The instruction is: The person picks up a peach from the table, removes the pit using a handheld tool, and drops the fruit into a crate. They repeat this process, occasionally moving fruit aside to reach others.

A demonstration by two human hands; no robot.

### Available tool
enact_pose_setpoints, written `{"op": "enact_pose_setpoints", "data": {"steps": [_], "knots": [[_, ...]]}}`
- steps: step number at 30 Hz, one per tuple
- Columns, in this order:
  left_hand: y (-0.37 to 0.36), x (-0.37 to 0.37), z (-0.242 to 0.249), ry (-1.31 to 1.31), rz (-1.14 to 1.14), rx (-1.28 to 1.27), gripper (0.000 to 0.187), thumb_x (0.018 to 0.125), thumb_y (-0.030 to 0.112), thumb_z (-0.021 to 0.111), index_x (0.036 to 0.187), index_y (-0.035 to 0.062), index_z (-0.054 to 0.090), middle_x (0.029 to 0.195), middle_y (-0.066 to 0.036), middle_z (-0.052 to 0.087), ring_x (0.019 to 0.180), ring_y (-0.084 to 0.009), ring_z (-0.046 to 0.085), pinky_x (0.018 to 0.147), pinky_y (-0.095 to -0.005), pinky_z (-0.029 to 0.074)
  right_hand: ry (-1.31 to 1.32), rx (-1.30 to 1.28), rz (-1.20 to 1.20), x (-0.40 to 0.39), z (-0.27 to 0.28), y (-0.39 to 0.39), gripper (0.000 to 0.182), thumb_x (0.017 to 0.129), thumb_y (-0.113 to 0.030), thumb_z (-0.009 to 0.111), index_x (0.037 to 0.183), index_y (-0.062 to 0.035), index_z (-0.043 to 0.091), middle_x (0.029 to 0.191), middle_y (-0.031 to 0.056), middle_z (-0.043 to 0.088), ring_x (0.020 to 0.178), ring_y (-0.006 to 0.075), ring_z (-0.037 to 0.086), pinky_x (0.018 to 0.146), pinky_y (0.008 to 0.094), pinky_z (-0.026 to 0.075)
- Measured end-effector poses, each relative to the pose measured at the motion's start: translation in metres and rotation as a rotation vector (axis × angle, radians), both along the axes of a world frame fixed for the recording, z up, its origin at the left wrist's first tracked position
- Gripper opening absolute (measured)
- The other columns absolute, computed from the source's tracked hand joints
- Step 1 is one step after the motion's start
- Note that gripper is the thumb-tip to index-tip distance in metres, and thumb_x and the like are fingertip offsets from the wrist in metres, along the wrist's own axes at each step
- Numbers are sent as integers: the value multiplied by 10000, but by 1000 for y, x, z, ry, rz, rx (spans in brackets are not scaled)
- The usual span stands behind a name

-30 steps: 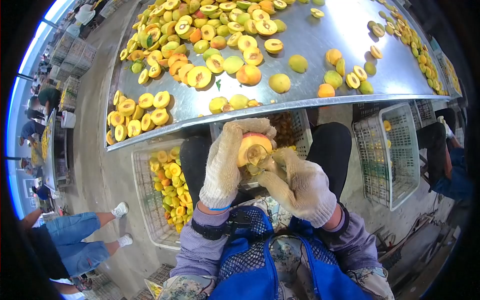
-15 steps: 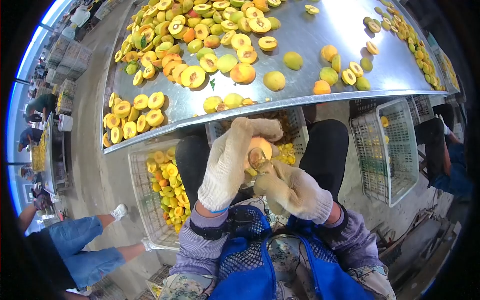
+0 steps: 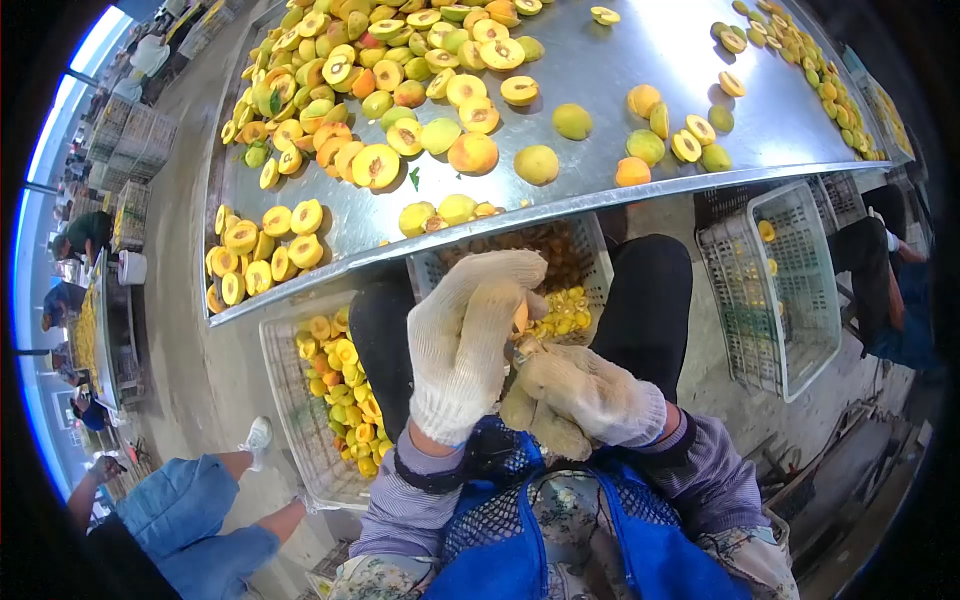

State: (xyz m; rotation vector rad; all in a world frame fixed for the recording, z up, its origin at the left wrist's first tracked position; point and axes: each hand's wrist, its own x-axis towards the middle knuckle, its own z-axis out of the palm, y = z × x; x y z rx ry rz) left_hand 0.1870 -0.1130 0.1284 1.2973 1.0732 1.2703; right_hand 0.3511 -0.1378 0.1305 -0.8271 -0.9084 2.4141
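My left hand (image 3: 465, 335), in a white knit glove, is wrapped round a peach half (image 3: 520, 316), of which only a small orange part shows. My right hand (image 3: 585, 395), in a stained glove, is closed on a small metal tool (image 3: 524, 346) whose tip is close to the fruit. Both hands are over my lap, just in front of the metal table (image 3: 480, 222). Beneath them stands a crate (image 3: 598, 262) with pits and yellow pieces in it. Many cut peach halves (image 3: 376, 166) lie on the table.
To the left of my legs is a crate (image 3: 284, 400) full of peach halves. Another crate (image 3: 780, 300) with a few pieces stands at the right. A person in blue shorts (image 3: 190, 515) is at the lower left, and another person's leg (image 3: 862, 270) is at the far right.
My left hand has turned and closed further over the peach half, hiding most of it. The tool is now at its edge. The person in shorts has shifted slightly.
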Motion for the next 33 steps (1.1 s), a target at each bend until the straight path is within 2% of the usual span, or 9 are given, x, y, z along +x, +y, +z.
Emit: {"op": "enact_pose_setpoints", "data": {"steps": [7, 9, 12, 18, 20, 22, 26, 30, 33], "knots": [[5, -7, 18, 110, -190, -199, 209, 944, 140, 535, 1006, -7, 671, 873, -91, 676, 701, -131, 640, 624, -261, 503, -140, 364, -206, 4, -8, -19, 407, 1012, -365, 425, 982, -9, 620, 833, 47, 619, 703, 117, 555, 649, 232, 445], [5, -8, 18, 161, -190, -127, 190, 923, 124, 556, 994, -9, 671, 870, -97, 682, 696, -148, 650, 626, -270, 511, 195, -40, -96, 10, -16, -18, 374, 1015, -333, 438, 1098, -9, 606, 967, 79, 639, 846, 151, 605, 789, 253, 476], [8, -9, 11, 249, -194, 106, 180, 883, 111, 577, 970, -15, 671, 886, -126, 692, 722, -190, 672, 649, -301, 531, 250, -74, -212, 8, -39, -33, 369, 1009, -323, 458, 1190, -24, 575, 1065, 79, 638, 926, 168, 622, 865, 270, 481], [11, -5, 1, 149, -212, 331, 190, 867, 114, 570, 955, -25, 665, 923, -149, 682, 794, -199, 666, 704, -320, 529, -5, -203, -8, 16, -58, -36, 378, 1002, -334, 454, 1216, -42, 563, 1087, 97, 637, 951, 180, 632, 868, 290, 491], [6, 0, 22, -110, -287, -294, 307, 905, 193, 471, 911, -43, 667, 844, -127, 675, 734, -174, 633, 662, -278, 488, 30, -249, -91, 13, -42, -32, 363, 999, -311, 462, 1204, -31, 566, 1065, 100, 640, 929, 179, 638, 844, 283, 499], [6, -1, 18, -88, -285, -187, 271, 889, 142, 469, 911, -43, 665, 840, -126, 672, 732, -182, 634, 652, -280, 485, -304, -176, -4, 10, 11, -13, 327, 988, -247, 492, 1174, 11, 569, 993, 89, 642, 857, 159, 645, 781, 258, 520], [8, 4, -1, 114, -46, 401, 254, 885, 142, 485, 883, -44, 657, 818, -137, 667, 712, -213, 628, 649, -297, 485, -87, -465, -308, -1, 3, -23, 325, 990, -230, 499, 1175, 30, 561, 967, 82, 644, 845, 143, 643, 783, 262, 537], [0, 1, 0, -371, -284, 52, 442, 1011, 356, 445, 1040, -48, 622, 921, -147, 634, 764, -194, 641, 703, -296, 512, 554, -754, -180, -2, -30, -27, 349, 989, -254, 506, 1192, 26, 551, 985, 89, 652, 851, 145, 645, 754, 262, 536], [-7, 7, 1, -588, -235, -165, 511, 1014, 435, 412, 1018, -36, 612, 916, -152, 636, 758, -191, 637, 708, -299, 518, 364, -652, -207, -1, -21, -27, 368, 992, -279, 497, 1192, 25, 553, 984, 86, 653, 857, 144, 645, 752, 255, 531]]}}
